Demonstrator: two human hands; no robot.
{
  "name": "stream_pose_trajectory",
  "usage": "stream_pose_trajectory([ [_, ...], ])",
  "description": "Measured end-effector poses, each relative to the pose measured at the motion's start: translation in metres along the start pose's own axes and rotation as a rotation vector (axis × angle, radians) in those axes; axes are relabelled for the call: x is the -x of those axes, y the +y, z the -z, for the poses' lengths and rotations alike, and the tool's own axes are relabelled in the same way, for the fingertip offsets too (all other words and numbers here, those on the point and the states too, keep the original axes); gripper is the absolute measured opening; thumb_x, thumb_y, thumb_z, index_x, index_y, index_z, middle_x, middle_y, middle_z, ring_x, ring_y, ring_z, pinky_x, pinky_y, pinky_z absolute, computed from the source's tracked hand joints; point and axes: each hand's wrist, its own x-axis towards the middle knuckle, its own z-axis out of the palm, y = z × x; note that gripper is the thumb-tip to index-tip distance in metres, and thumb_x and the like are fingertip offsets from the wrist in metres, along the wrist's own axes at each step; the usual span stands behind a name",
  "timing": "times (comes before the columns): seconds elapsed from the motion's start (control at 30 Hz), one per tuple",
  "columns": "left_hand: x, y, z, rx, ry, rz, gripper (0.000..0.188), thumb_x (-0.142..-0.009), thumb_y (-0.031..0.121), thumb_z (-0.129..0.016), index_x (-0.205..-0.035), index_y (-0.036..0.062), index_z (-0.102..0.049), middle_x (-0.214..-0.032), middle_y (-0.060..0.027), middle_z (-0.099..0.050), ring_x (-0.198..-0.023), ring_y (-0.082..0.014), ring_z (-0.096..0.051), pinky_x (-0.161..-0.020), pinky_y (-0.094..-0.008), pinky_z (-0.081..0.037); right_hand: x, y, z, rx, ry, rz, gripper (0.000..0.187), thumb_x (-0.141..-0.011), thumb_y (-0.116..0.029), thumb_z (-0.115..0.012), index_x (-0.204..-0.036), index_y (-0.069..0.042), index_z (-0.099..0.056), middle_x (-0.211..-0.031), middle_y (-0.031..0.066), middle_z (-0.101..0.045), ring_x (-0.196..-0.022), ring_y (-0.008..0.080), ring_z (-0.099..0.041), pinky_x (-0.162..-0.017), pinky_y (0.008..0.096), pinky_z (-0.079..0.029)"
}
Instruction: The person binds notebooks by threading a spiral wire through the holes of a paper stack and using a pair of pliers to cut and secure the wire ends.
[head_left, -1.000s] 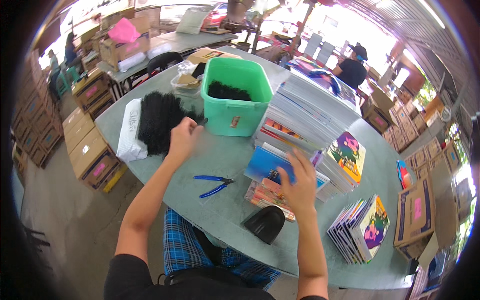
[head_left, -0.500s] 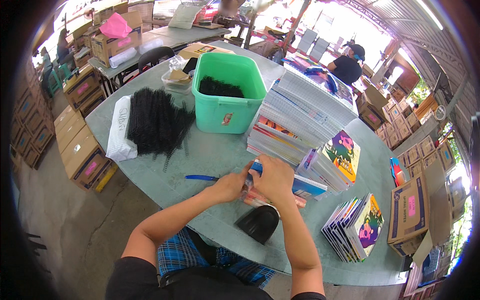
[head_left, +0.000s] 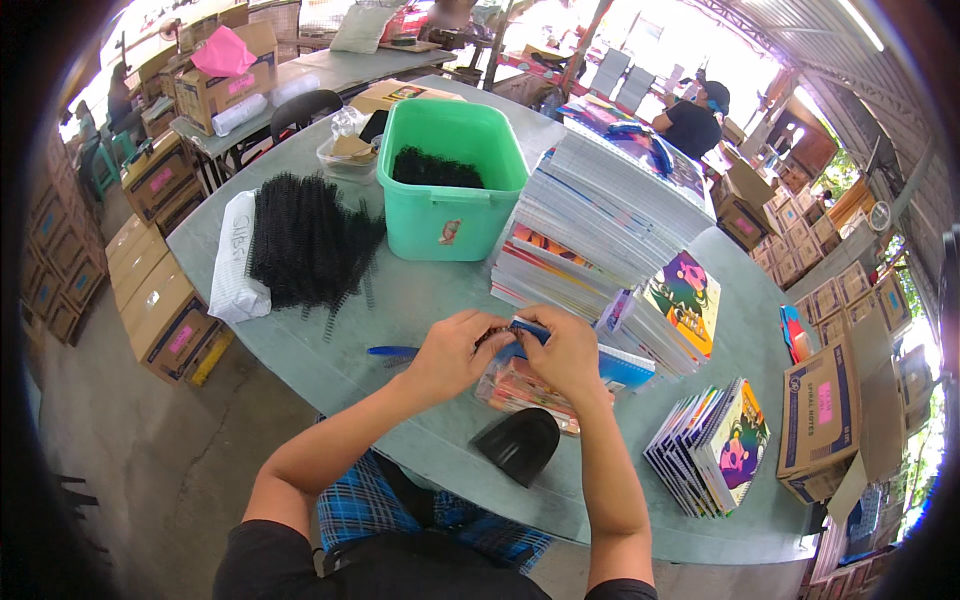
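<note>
Hands meet at the middle of your table, seen from above. Half a second earlier they had already come together; since then the notebook's raised blue corner and your left fingertips have shifted slightly toward the far side, and a second ago both hands were apart and reaching. That suggests you have settled into close fingertip work at the left end of the notebook's spine. Your right hand is partly closed, grasping the blue notebook from above with the thumb on the near side; some of the cover shows to the right of that hand. Your left hand is curled in, thumb and fingers drawn close beside the raised corner; whether they grip anything there you cannot tell, as the fingers hide it. Just beneath your hands lies a pinkish printed pack, with a black curved object nearer you. To the left, a blue handle pokes out from behind your left hand; farther left is a heap of black coils. A green bin stands on the far side, and a tall notebook stack rises far right.
</note>
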Motion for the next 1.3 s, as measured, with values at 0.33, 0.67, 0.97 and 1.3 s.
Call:
stream_pose_trajectory([
  [0.33,0.006,0.003,0.002,0.024,-0.068,0.119,0.021,-0.083,0.012,-0.064,-0.100,0.0004,-0.064,-0.077,-0.0141,-0.060,-0.063,-0.0232,-0.057,-0.058,-0.0315,-0.045,0.011,-0.003,-0.004,-0.252,-0.013,-0.091,0.018,-0.077,-0.011,-0.061,-0.094,-0.007,-0.066,-0.090,0.0137,-0.065,-0.082,0.0322,-0.062,-0.072,0.0394,-0.047],
  [0.67,0.006,0.005,-0.004,-0.018,0.129,0.090,0.017,-0.082,0.012,-0.065,-0.093,-0.0003,-0.064,-0.074,-0.0122,-0.061,-0.060,-0.0174,-0.058,-0.056,-0.0280,-0.045,0.011,-0.008,-0.002,-0.161,0.012,-0.070,0.022,-0.077,-0.005,-0.062,-0.099,-0.007,-0.063,-0.091,0.0134,-0.066,-0.081,0.0290,-0.063,-0.069,0.0361,-0.049],
  [0.97,-0.004,-0.005,0.006,-0.055,0.029,0.121,0.015,-0.078,0.009,-0.068,-0.089,-0.0003,-0.064,-0.073,-0.0111,-0.061,-0.061,-0.0177,-0.059,-0.057,-0.0279,-0.047,0.013,-0.006,-0.005,-0.191,0.039,0.035,0.031,-0.076,0.001,-0.059,-0.104,-0.010,-0.061,-0.094,0.0118,-0.066,-0.089,0.0317,-0.062,-0.076,0.0392,-0.048],
  [1.3,-0.014,-0.005,0.017,-0.065,-0.152,0.130,0.021,-0.077,0.009,-0.069,-0.095,0.0002,-0.061,-0.076,-0.0111,-0.059,-0.065,-0.0183,-0.059,-0.059,-0.0288,-0.047,0.012,-0.004,0.000,-0.237,-0.028,0.041,0.033,-0.078,-0.002,-0.057,-0.109,-0.013,-0.059,-0.096,0.0118,-0.065,-0.089,0.0322,-0.061,-0.075,0.0412,-0.048],
])
